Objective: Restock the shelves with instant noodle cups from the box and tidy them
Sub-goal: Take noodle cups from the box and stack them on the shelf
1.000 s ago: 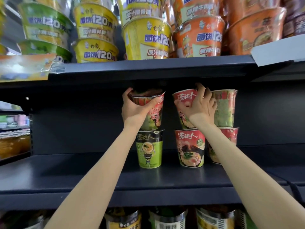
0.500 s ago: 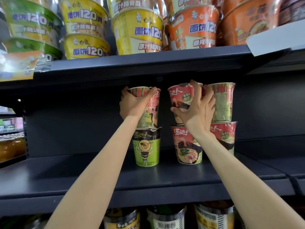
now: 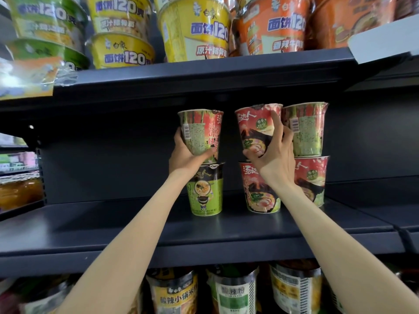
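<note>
Both hands [image 3: 188, 155] [image 3: 272, 159] slid lower — each gripping a top cup [image 3: 200, 134] [image 3: 256, 130] | palms hidden

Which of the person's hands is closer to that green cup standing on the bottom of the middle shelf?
The left. The left hand holds the cup stacked directly on the green cup, just above its lid. The right hand is off to its right, gripping a red cup on the neighbouring stack.

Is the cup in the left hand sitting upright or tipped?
Roughly upright. The cup in the left hand has its rim on top, above the green cup.
</note>
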